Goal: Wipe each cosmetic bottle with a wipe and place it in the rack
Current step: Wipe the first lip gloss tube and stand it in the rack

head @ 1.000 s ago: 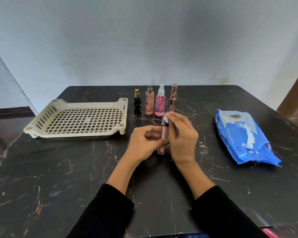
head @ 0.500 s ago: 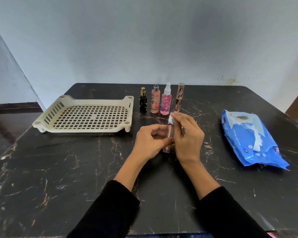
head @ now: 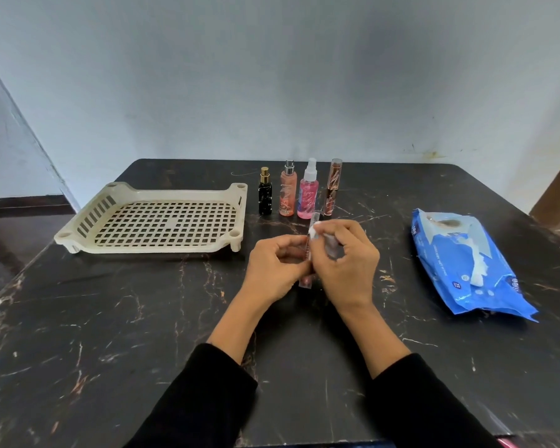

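Held tube: slim clear tube with pinkish contents [head: 308, 258], upright and slightly tilted, between both hands above the table [head: 143, 318], near its middle.
Long axis: near vertical, cap end towards the far row of bottles.
Left hand [head: 274, 270]: pinches the tube's lower body.
Right hand [head: 345, 263]: fingers curled, pressing a small white wipe [head: 314, 228] onto the tube's upper part.
Rack: cream perforated plastic rack [head: 156, 218], to the left, well apart; left hand nearer.
Waiting: black bottle [head: 265, 196], peach spray bottle [head: 287, 193], pink spray bottle [head: 308, 194], copper tube [head: 333, 186].
Wipes: blue pack [head: 466, 263], right.
Change: the wipe sits slightly lower on the tube than half a second ago.
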